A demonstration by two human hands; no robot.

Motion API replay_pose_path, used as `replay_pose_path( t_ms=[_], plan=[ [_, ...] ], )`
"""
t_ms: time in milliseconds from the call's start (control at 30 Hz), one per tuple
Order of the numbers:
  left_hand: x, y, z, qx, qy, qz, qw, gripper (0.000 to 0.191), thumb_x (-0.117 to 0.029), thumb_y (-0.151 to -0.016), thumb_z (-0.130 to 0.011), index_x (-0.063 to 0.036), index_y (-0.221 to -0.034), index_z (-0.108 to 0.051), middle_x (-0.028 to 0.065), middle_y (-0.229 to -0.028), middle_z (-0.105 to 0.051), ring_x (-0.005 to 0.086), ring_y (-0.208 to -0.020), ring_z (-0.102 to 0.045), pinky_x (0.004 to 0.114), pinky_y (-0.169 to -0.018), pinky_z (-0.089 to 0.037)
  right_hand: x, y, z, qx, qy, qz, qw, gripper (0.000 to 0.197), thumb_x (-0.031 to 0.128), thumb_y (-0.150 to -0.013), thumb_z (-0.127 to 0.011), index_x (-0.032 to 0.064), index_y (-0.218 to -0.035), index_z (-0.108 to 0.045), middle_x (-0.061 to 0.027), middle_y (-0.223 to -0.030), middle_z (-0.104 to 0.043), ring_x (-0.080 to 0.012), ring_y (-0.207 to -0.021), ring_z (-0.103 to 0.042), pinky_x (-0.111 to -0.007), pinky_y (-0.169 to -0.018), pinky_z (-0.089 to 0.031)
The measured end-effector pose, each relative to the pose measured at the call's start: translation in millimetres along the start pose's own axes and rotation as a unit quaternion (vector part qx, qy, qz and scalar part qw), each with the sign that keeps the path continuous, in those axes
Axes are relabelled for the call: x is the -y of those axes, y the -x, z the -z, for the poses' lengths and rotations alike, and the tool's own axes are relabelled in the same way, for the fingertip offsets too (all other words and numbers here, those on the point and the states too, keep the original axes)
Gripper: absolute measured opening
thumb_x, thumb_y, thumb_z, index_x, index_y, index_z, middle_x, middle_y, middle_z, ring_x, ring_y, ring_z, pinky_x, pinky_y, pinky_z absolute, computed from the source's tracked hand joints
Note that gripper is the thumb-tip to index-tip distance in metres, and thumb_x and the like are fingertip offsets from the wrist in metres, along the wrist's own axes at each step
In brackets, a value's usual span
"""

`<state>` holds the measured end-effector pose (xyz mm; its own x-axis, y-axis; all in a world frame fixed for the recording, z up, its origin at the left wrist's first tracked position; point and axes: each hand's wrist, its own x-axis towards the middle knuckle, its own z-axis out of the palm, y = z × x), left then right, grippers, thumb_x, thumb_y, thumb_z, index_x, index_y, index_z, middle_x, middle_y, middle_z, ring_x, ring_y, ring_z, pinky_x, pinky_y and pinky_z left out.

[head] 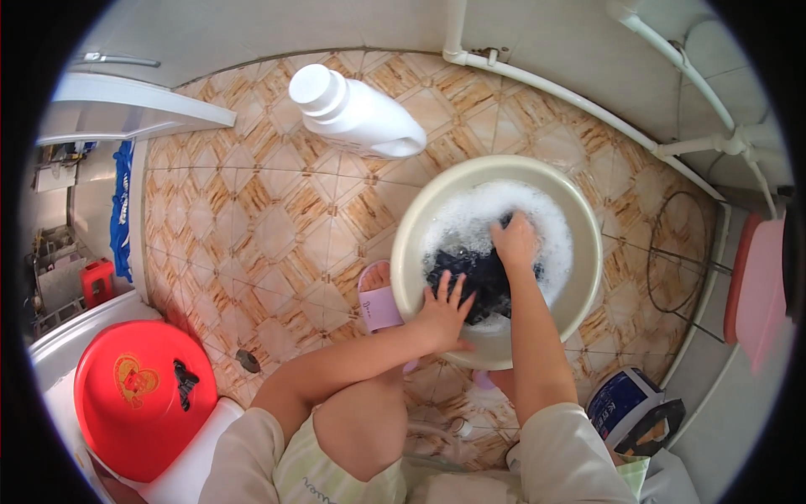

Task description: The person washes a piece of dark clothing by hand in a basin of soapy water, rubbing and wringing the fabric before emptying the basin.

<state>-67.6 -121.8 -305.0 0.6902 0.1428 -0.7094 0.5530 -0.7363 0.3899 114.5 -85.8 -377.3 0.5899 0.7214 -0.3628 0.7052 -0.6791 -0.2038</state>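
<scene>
A round cream plastic basin (589,252) stands on the floor before me, holding water topped with white suds (466,214). Dark wet cloth (485,277) lies partly under the foam. My right hand (517,242) is in the suds, its fingers curled around a dark bit of the cloth; the fingertips are partly hidden. Over the basin's near-left side, my left hand (444,318) has its fingers spread. Its fingertips reach the edge of the dark cloth, and its thumb rests near the rim. Past the basin stands a white plastic detergent bottle (371,123) with its cap on.
A red basin (151,428) with a dark item in it sits at lower left. A floor drain (247,361) lies nearby. White pipes (567,94) run along the wall. At right are a pink basin (759,283), a wire stand (652,252) and a blue-and-white bucket (623,403).
</scene>
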Motion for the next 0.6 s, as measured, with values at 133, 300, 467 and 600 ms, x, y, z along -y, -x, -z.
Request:
replay_pose_path(
  t_ms=[133, 300, 467, 600],
  plan=[
    [2.0, -3.1, 0.5, 0.069, 0.007, 0.025, 0.997, 0.101, -0.075, -0.074, -0.041, -0.0038, -0.143, -0.024, 0.0309, -0.147, -0.004, 0.0547, -0.132, 0.001, 0.065, -0.099, -0.019, -2.5, 44.1, 15.3, -0.046, -0.261, 0.045, 0.963, 0.034, 0.024, -0.069, -0.065, 0.0064, -0.097, -0.062, -0.0166, -0.102, -0.058, -0.0343, -0.099, -0.053, -0.043, -0.085, -0.043],
    [6.1, -13.6, -20.5, 0.091, -0.031, 0.017, 0.995, 0.087, -0.068, -0.081, -0.038, -0.0038, -0.139, -0.035, 0.0272, -0.146, -0.018, 0.0539, -0.132, -0.006, 0.065, -0.101, -0.017, 29.7, 137.7, 15.3, -0.09, -0.102, 0.115, 0.984, 0.022, 0.023, -0.064, -0.07, 0.0075, -0.078, -0.063, -0.0082, -0.092, -0.055, -0.028, -0.088, -0.052, -0.041, -0.071, -0.047],
    [-5.0, -17.2, 0.6, 0.116, -0.041, 0.001, 0.992, 0.088, -0.072, -0.078, -0.039, -0.0068, -0.138, -0.037, 0.0269, -0.146, -0.02, 0.0514, -0.133, -0.011, 0.059, -0.102, -0.022, 20.1, 63.4, 1.0, -0.021, -0.002, 0.054, 0.998, 0.027, 0.027, -0.068, -0.072, 0.0072, -0.078, -0.057, -0.0113, -0.09, -0.061, -0.0278, -0.089, -0.059, -0.038, -0.067, -0.051],
    [7.5, -17.5, -4.9, 0.036, -0.022, 0.021, 0.999, 0.097, -0.078, -0.073, -0.039, -0.0087, -0.14, -0.034, 0.0256, -0.149, -0.011, 0.0508, -0.133, -0.01, 0.055, -0.103, -0.024, 21.6, 33.6, 13.6, -0.019, -0.029, 0.056, 0.998, 0.02, 0.022, -0.07, -0.067, 0.0099, -0.085, -0.063, -0.0133, -0.115, -0.054, -0.0287, -0.115, -0.047, -0.053, -0.09, -0.039]
  ],
)
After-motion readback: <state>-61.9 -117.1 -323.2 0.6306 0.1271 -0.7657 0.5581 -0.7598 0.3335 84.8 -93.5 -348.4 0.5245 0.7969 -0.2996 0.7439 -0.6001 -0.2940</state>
